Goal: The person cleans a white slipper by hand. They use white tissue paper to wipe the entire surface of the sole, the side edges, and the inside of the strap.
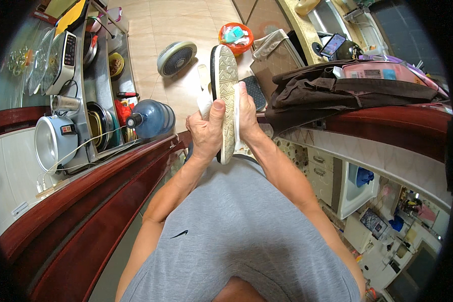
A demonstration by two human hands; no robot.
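Note:
A slipper (226, 75) is held up on edge in front of my waist. Its patterned cream sole faces right, and a dark band runs along its left side. My left hand (207, 132) grips it, thumb along the sole and fingers curled behind the upper. The white strap (204, 104) shows at its left. My right hand (248, 111) is on the sole side, thumb pointing up, with a thin white cloth or tissue (237, 124) between its palm and the sole. The fingers of my right hand are mostly hidden.
Ahead on the tiled floor are a round fan (176, 58) and an orange bin (236, 37) with rubbish. A blue water bottle (153, 117) lies by a metal shelf (109, 75) at left. Dark red door frames (109, 215) flank me; a brown cloth bag (313, 90) hangs at right.

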